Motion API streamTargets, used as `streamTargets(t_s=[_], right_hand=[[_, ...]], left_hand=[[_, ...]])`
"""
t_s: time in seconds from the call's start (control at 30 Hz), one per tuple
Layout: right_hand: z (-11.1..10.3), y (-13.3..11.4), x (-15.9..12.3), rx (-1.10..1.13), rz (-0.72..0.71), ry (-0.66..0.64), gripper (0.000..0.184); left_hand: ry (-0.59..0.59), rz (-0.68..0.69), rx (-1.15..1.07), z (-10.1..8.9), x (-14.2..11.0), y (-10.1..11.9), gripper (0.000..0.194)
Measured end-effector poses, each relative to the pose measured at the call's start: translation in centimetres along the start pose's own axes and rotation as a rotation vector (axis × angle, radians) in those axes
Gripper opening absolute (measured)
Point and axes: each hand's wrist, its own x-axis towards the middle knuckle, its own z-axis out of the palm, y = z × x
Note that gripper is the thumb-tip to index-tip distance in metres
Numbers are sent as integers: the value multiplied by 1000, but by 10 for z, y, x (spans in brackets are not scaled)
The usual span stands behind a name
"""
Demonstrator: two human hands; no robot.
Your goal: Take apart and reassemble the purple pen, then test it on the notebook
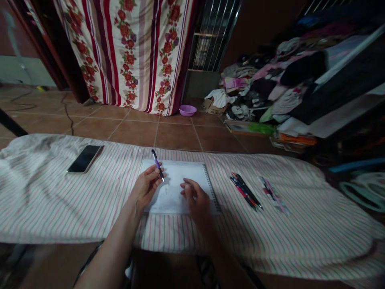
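Between the thumb and fingers of my left hand [148, 184] is a purple and black pen [156, 161], its tip pointing down toward the paper. Beneath both hands lies a spiral notebook [177, 202], open at a pale page, its wire binding along the right edge. My right hand [197, 196] hovers over the right half of the page with fingers loosely curled and apart, nothing visible in them. Right of the notebook, several pens [246, 190] rest in a bunch. Farther right lies a smaller group of slim pink and clear items [274, 196], too blurred to name.
A striped cloth [114, 208] covers the table. At the left lies a phone [85, 159]. Past the far edge are a tiled floor [174, 134], a purple basin [187, 110] and a floral curtain [129, 52]. Clothes [270, 76] are heaped at the right rear.
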Motion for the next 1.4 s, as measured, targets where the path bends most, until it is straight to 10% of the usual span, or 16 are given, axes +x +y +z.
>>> streamTargets(t_s=[0.5, 0.77, 1.4], right_hand=[[-4, -10, 12, 369, 272, -115, 27], [-9, -3, 16, 431, 344, 55, 21], [-35, 8, 26, 516, 402, 165, 27]], left_hand=[[-52, -14, -44, 20, -3, -36, 14], [-46, -41, 72, 27, -8, -43, 20], [-529, -226, 314, 30, -34, -26, 50]])
